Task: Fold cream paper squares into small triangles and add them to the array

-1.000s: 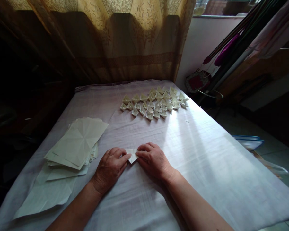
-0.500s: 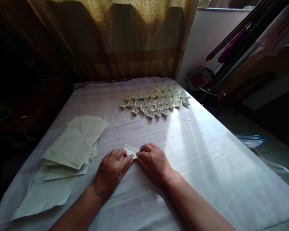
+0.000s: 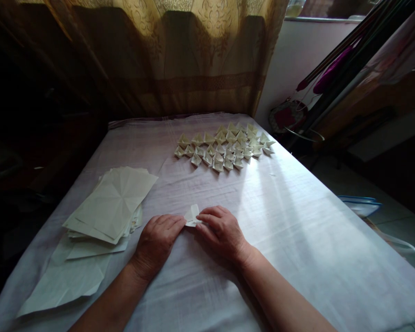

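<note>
Forearms reach in over near edge of cloth-covered table (image 3: 297,240). Left hand (image 3: 158,240) and right hand (image 3: 223,230) lie palm-down, fingertips pinching small folded paper (image 3: 192,215) between them at table's middle, one flap tilted up. Sheet stack (image 3: 112,203) lies to left. Folded pieces (image 3: 224,146) cluster farther back, near curtain (image 3: 193,60).

The small folded piece (image 3: 192,216) at my right grip (image 3: 221,233) is thin, matt, cream paper with sharp creases, like the creased sheets (image 3: 112,203) and the folded shapes (image 3: 224,147). The desk (image 3: 180,295) wears a pale woven cloth (image 3: 297,230), matt and faintly wrinkled. The curtain (image 3: 200,55) is patterned fabric, slightly sheer.
</note>
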